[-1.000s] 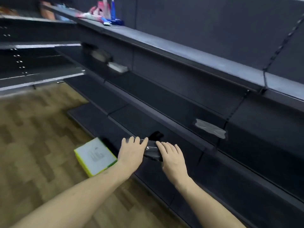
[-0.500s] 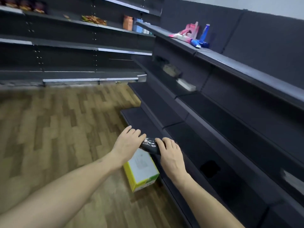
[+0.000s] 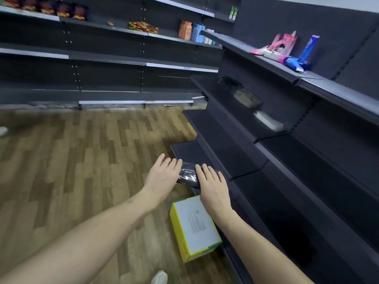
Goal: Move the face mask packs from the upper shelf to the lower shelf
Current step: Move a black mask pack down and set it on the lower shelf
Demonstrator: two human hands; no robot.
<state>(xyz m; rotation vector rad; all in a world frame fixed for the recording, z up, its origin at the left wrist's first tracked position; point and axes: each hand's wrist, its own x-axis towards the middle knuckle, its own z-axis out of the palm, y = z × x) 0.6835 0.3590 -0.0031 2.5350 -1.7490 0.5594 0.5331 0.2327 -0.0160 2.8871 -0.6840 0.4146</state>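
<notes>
Dark, glossy plastic-wrapped face mask pack [image 3: 187, 176] is held between both hands, just above the near end of the dark lowest shelf [image 3: 196, 154], centre frame. Left hand [image 3: 163, 175] covers its 9 o'clock end, right hand [image 3: 212, 186] its 3 o'clock end; fingers look mostly straight over the top. Can't tell if thumbs curl under, so grip on each side is unclear, pressed or pinched.

Handling guess: light, soft, floppy stack in crinkly film, probably slippery; sags if held at one end. Best to take both short ends or support from underneath, no hard squeeze.

White and yellow-green cardboard box [image 3: 194, 226] lies on the wood-pattern floor [image 3: 82, 160] at 6 o'clock from the pack. Pink and blue packages [image 3: 287, 51] sit on the grey top shelf [image 3: 328, 87] at 1 o'clock, well apart.
</notes>
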